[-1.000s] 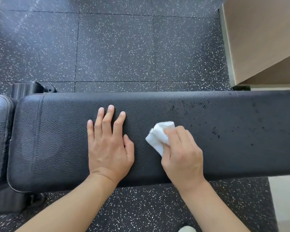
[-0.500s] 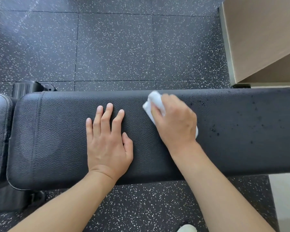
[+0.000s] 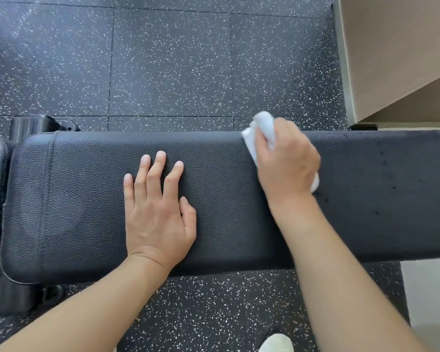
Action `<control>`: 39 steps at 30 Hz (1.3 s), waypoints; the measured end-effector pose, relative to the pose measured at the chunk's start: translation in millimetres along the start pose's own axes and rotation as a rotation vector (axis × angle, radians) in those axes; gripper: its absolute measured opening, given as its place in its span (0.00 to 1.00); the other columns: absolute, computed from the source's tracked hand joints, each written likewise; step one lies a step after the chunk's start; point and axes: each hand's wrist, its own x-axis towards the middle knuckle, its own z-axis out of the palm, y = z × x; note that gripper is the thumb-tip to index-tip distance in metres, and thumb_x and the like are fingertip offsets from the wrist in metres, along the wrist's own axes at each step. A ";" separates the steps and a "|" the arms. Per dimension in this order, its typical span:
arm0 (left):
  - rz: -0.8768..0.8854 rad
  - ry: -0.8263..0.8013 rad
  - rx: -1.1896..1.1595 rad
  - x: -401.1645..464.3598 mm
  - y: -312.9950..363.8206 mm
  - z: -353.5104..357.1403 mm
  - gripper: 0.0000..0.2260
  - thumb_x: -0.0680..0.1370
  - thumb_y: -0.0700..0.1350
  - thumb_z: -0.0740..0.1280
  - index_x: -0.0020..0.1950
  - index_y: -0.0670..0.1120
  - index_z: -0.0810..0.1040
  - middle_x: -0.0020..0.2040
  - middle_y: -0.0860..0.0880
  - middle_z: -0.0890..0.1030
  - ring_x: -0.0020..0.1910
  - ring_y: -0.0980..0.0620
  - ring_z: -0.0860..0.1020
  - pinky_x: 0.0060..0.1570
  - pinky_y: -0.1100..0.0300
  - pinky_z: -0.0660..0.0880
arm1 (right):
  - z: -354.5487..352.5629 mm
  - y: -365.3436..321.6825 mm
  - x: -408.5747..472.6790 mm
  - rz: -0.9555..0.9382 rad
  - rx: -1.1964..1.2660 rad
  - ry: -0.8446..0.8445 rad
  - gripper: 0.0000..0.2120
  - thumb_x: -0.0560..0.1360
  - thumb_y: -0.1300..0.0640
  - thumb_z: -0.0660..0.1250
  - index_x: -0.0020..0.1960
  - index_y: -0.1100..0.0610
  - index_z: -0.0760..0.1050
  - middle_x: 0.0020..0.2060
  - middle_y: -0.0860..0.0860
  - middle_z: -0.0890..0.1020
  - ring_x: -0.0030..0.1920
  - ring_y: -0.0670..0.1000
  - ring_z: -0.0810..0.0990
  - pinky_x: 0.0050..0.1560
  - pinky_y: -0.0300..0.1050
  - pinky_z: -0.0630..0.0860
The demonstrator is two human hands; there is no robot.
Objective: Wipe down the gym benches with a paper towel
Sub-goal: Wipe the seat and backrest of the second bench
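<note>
Blurred right hand (image 3: 287, 161) grips the half-hidden paper towel (image 3: 261, 134) at the bench (image 3: 87, 199) far edge.
Left hand (image 3: 158, 212) lies flat, fingers spread; speckled rubber floor (image 3: 170, 64) around.

The bench (image 3: 87, 199) wears black, grained, matt leather-like padding with stitched seams. Beyond it, the floor (image 3: 170, 67) is dark speckled rubber; the paper towel (image 3: 263, 125) looks soft white.

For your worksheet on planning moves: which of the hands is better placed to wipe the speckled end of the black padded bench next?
Right. The right hand already grips the white paper towel beside the dark specks; the left hand rests flat, farther away.
</note>
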 end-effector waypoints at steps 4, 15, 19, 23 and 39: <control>-0.008 0.000 -0.015 0.4 2.3 -0.8 0.27 0.78 0.49 0.58 0.77 0.45 0.69 0.81 0.41 0.65 0.83 0.38 0.58 0.81 0.36 0.53 | 21.0 -75.3 -21.4 -0.134 0.105 -0.084 0.12 0.77 0.48 0.72 0.45 0.56 0.77 0.40 0.54 0.81 0.39 0.59 0.80 0.35 0.47 0.64; 0.008 0.018 -0.035 -0.4 0.4 1.4 0.27 0.78 0.49 0.58 0.78 0.46 0.68 0.81 0.41 0.64 0.83 0.37 0.59 0.81 0.36 0.52 | -19.6 62.6 -19.6 -0.132 -0.064 -0.062 0.14 0.81 0.45 0.66 0.45 0.55 0.77 0.39 0.48 0.77 0.41 0.57 0.80 0.36 0.53 0.75; 0.010 0.024 -0.029 0.6 -2.2 3.0 0.27 0.78 0.49 0.57 0.78 0.46 0.68 0.81 0.41 0.64 0.82 0.37 0.59 0.81 0.36 0.52 | -23.2 73.3 11.5 0.148 -0.020 -0.040 0.15 0.81 0.44 0.61 0.41 0.53 0.66 0.38 0.53 0.75 0.40 0.64 0.77 0.37 0.49 0.64; 0.005 0.021 -0.034 0.1 0.2 2.1 0.27 0.78 0.49 0.58 0.78 0.45 0.68 0.81 0.41 0.64 0.82 0.37 0.59 0.81 0.36 0.52 | 10.6 -10.8 17.6 -0.049 0.005 -0.106 0.14 0.80 0.46 0.65 0.45 0.56 0.75 0.41 0.54 0.80 0.41 0.61 0.79 0.37 0.48 0.61; 0.007 0.009 -0.028 1.3 0.5 0.7 0.28 0.78 0.50 0.57 0.77 0.44 0.69 0.81 0.40 0.65 0.82 0.36 0.59 0.81 0.35 0.52 | -20.1 99.7 68.8 0.026 -0.145 -0.189 0.15 0.80 0.45 0.62 0.42 0.54 0.65 0.39 0.53 0.75 0.43 0.64 0.77 0.39 0.50 0.62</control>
